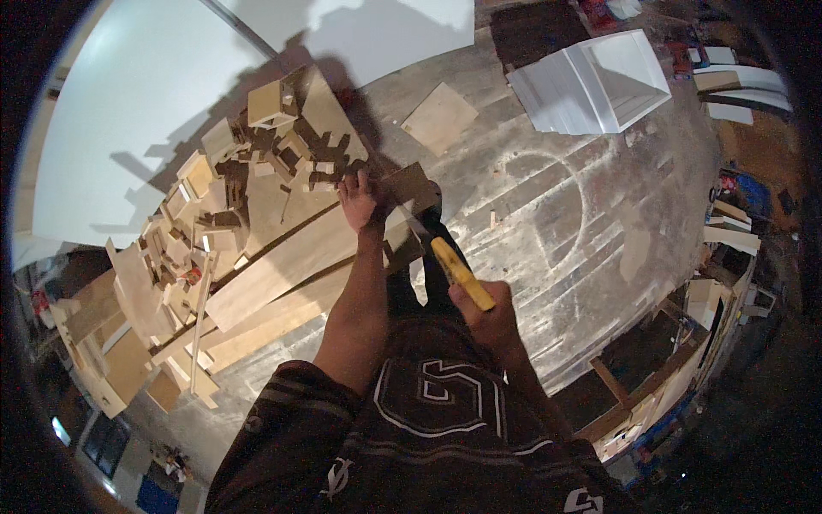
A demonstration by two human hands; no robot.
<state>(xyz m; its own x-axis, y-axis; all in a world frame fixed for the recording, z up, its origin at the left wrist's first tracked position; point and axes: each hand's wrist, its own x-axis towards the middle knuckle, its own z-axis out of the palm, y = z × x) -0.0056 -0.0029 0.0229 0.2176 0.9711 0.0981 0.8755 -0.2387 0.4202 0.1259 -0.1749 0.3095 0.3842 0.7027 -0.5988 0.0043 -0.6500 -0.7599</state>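
The right hand (488, 310) wraps its fingers round the yellow-handled saw (461, 272), blade beside the board's (278, 264) end; the left hand (358, 202) rests there, probably for steadiness, though I can't tell its grip.

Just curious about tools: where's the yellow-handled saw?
In the head view, just right of centre: the right hand grips the saw, its blade toward the left hand.

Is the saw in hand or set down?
In hand: the right hand grips the yellow-handled saw at its handle's near end.
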